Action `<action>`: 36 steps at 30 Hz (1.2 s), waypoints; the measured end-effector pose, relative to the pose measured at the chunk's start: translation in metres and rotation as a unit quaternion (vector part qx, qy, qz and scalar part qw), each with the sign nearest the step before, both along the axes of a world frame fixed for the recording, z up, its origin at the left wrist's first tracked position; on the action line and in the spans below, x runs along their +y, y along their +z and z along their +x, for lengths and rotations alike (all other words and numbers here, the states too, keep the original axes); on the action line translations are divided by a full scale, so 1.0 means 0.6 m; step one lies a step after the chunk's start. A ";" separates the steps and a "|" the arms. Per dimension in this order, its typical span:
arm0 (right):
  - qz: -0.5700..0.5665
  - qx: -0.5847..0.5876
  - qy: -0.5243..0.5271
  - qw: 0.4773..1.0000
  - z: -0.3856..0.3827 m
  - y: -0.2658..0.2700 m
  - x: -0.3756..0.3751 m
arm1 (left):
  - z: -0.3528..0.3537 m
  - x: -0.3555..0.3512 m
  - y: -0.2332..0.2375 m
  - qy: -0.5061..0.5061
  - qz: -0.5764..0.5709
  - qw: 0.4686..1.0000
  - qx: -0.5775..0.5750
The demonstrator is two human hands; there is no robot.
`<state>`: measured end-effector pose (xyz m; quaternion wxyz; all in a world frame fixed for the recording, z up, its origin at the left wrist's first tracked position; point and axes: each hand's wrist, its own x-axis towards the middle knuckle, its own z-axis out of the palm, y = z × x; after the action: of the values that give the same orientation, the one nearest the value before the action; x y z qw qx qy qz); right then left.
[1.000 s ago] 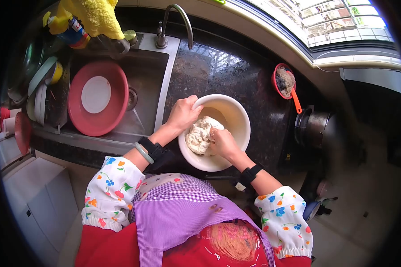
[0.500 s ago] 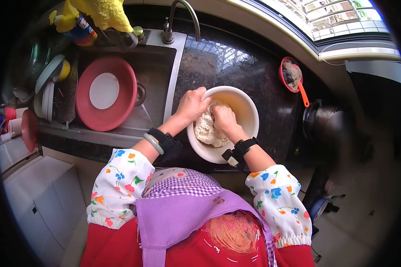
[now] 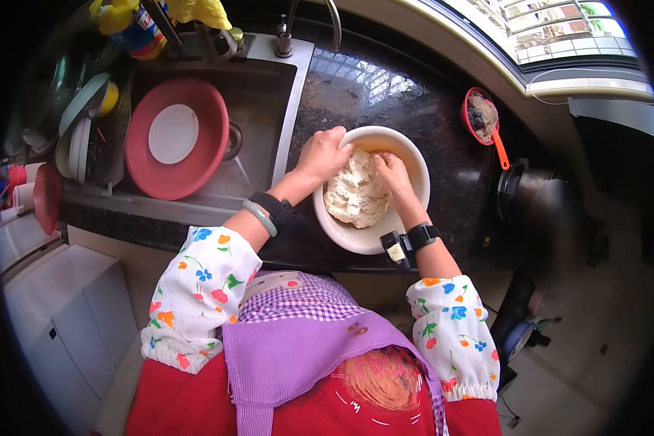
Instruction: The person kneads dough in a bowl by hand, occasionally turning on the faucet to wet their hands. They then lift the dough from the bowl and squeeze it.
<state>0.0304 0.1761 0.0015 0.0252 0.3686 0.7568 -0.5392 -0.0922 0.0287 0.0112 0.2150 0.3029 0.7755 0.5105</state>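
A white bowl stands on the dark counter with a lump of pale, rough dough inside. My left hand is closed on the bowl's upper left rim, thumb at the edge. Inside the bowl, my right hand is at the right side of the dough, its fingers curled down near the dough's upper edge. Its fingertips are partly hidden, so whether they pinch any dough is unclear.
Left of the bowl is a sink holding a red basin with a white plate. A faucet rises behind. At the right lie a red bowl with an orange handle and a stove burner.
My right hand has moved off the dough's middle to its right side, uncovering more dough. The view has shifted slightly. My left hand still holds the rim.
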 end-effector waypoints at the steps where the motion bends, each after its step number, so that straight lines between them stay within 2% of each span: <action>1: 0.022 0.031 0.020 0.999 -0.012 -0.002 -0.010 | 0.000 0.002 -0.002 0.008 -0.006 1.000 0.012; 2: 0.021 0.031 0.021 0.999 -0.020 0.010 -0.016 | 0.001 0.003 -0.001 0.015 -0.011 1.000 0.024; 5: 0.094 -0.052 0.211 0.972 -0.038 0.084 -0.031 | 0.001 0.003 -0.004 0.021 -0.011 0.999 0.031; 6: 0.111 -0.046 0.258 0.959 -0.031 0.105 -0.038 | 0.002 0.004 -0.005 0.022 -0.017 0.999 0.039; 9: 0.157 -0.099 0.350 0.918 0.006 0.166 -0.058 | -0.002 0.002 0.005 0.007 -0.030 1.000 0.004; 12: 0.252 -0.095 0.425 0.864 0.069 0.170 -0.080 | -0.002 0.000 0.006 -0.009 -0.047 0.999 -0.016; 14: 0.264 -0.086 0.445 0.851 0.090 0.157 -0.083 | 0.004 0.000 0.009 -0.003 -0.049 0.998 -0.025; 22: 0.369 -0.123 0.427 0.816 0.006 0.070 -0.070 | 0.012 -0.002 0.013 0.008 -0.019 1.000 -0.014; 26: 0.400 -0.052 0.402 0.822 -0.032 0.016 -0.038 | 0.015 -0.001 0.014 0.007 -0.032 0.999 -0.003; 28: 0.414 -0.056 0.404 0.814 -0.040 0.014 -0.033 | 0.016 0.002 0.015 0.036 -0.021 0.999 0.005; 31: 0.401 -0.071 0.328 0.852 -0.044 0.019 -0.041 | 0.015 0.004 0.009 0.045 -0.023 0.998 0.023; 34: 0.394 -0.047 0.311 0.863 -0.025 0.029 -0.048 | 0.011 0.001 0.006 0.046 -0.029 0.998 0.033; 35: 0.334 -0.167 0.355 0.857 -0.027 0.073 -0.055 | 0.009 -0.003 0.006 0.034 -0.043 0.998 0.015; 36: 0.333 -0.169 0.350 0.859 -0.013 0.104 -0.057 | 0.010 -0.004 0.005 0.021 -0.058 0.998 -0.006</action>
<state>0.0228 0.1421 0.0637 0.2152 0.1513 0.9545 -0.1402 -0.0863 0.0264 0.0145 0.2258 0.2707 0.8086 0.4710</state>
